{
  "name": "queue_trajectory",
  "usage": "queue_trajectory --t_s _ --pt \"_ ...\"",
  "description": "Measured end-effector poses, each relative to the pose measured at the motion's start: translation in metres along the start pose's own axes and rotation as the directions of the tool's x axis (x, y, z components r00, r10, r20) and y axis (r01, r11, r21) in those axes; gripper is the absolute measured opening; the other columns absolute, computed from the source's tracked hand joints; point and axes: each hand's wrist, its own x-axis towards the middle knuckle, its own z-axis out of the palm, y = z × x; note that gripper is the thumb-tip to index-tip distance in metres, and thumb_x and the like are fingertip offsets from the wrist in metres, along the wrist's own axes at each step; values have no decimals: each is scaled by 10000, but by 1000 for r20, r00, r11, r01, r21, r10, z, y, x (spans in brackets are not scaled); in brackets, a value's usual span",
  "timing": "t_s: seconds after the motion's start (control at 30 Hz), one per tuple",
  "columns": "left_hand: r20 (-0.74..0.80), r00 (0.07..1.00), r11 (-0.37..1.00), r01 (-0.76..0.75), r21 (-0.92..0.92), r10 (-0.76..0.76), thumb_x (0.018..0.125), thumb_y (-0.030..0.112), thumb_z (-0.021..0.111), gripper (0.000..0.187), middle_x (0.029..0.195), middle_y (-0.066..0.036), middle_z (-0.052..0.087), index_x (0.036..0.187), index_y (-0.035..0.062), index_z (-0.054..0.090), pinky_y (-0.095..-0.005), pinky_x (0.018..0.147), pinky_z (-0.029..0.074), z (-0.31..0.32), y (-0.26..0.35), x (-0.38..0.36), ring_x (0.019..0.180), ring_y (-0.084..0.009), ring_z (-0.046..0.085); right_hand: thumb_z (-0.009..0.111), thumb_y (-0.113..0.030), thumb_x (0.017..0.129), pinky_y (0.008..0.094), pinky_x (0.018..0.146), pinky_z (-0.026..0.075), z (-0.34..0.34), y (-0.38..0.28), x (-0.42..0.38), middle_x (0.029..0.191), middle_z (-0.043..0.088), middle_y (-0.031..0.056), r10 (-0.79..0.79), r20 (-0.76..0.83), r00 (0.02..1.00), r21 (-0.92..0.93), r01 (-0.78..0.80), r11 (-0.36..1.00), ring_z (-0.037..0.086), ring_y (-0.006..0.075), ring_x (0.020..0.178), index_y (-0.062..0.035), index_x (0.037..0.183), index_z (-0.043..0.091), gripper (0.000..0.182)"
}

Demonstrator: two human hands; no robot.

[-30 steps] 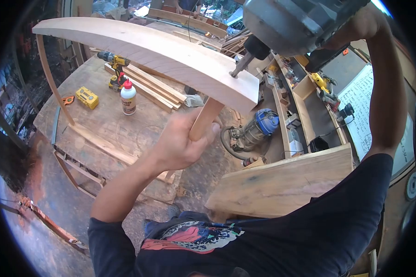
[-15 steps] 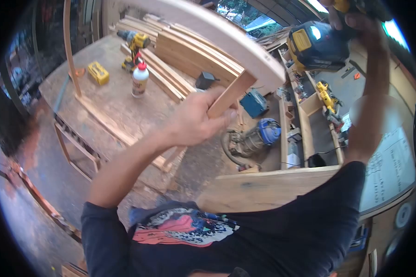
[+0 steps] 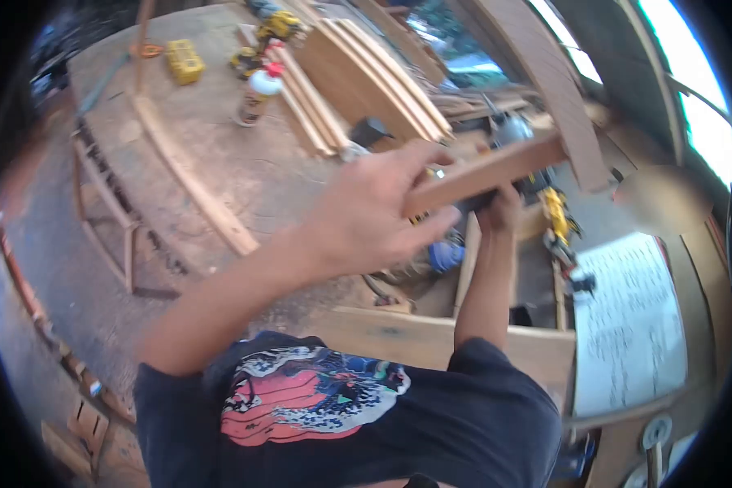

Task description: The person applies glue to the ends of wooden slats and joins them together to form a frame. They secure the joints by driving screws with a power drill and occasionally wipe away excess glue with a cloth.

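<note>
My left hand (image 3: 374, 207) is closed around the end of a short wooden piece (image 3: 496, 172), fingers above and thumb below. Its far end meets a longer wooden board (image 3: 557, 81) that slants down from the top. Behind the short piece, my right hand (image 3: 503, 207) grips a cordless drill (image 3: 511, 126), largely hidden by the wood. A glue bottle (image 3: 256, 98) with a red cap stands on the workbench (image 3: 211, 154), beside another yellow cordless drill (image 3: 276, 28).
Stacked boards (image 3: 366, 73) lie along the bench's far side, near a yellow case (image 3: 185, 61). A wooden strip (image 3: 191, 175) lies across the bench. At right are a yellow power tool (image 3: 556, 213) and a handwritten sheet (image 3: 630, 325). A blue-topped machine (image 3: 446, 256) sits below my hands.
My right hand has brought the drill down and left, behind the short piece. The joined wood has swung right and tilted, with my left hand still on it. My view has turned too.
</note>
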Motion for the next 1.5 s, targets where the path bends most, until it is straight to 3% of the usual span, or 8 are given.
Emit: queue_trajectory --t_s 0.3,0.4,0.43,0.6,0.73,0.87,1.1,1.5 --pt "-116 992 932 88 352 -50 828 263 828 659 1189 -163 643 1366 18 537 -384 955 516 -55 11 -37 1111 -269 649 666 -119 940 274 680 540 -57 105 -91 880 678 57 266 -163 950 306 -207 929 642 126 731 30 1442 517 544" --pt "-280 952 915 220 337 -126 878 217 780 515 1200 -141 642 1295 -11 581 -371 945 523 -114 0 -42 1088 -220 640 669 -89 914 295 708 511 -59 100 -121 807 649 53 242 -279 929 315 -150 937 631 142 736 6 1180 652 282" --pt "-380 908 938 271 219 -174 904 197 750 465 1209 -124 644 1290 -8 591 -359 953 517 -137 1 -40 1096 -205 633 632 -124 973 252 781 504 -67 98 -135 880 657 49 269 -205 941 339 -189 922 619 108 787 27 1459 498 526" --pt "-559 829 904 218 367 27 1018 370 558 462 1222 -94 647 1292 2 608 -368 977 485 -301 -12 10 1104 -187 611 619 -55 974 261 768 509 -40 74 -190 1203 666 154 -79 -424 902 28 101 995 602 115 803 23 1229 613 268" --pt "-637 760 987 158 -18 -133 1005 536 538 684 1317 -139 609 1422 -5 505 -426 1086 384 -410 -34 94 1221 -231 545 667 -113 928 298 816 517 -9 29 -245 1311 607 160 -205 -732 649 -207 75 975 627 151 881 20 1229 606 335" --pt "-563 821 981 175 83 -99 958 701 486 907 1357 -177 590 1479 -39 438 -414 1129 334 -465 -44 182 1256 -257 528 667 -47 950 287 750 504 67 -38 -270 959 668 76 -504 -796 334 -461 205 863 574 126 767 12 1129 647 189" --pt "-257 901 914 268 -305 -350 1072 436 441 531 1112 -168 631 1342 -12 534 -420 779 551 -473 -54 287 821 -260 641 702 -90 931 314 773 502 145 -111 -349 864 641 48 -602 -798 29 -603 -56 796 562 146 761 2 1103 673 197" --pt "-45 983 952 163 -258 -180 1058 441 311 549 954 -182 668 1373 23 476 -445 667 567 -475 -75 296 765 -290 686 745 -111 881 309 699 499 242 -174 -305 833 662 64 -828 -544 135 -833 -209 513 587 153 716 11 1068 694 228"
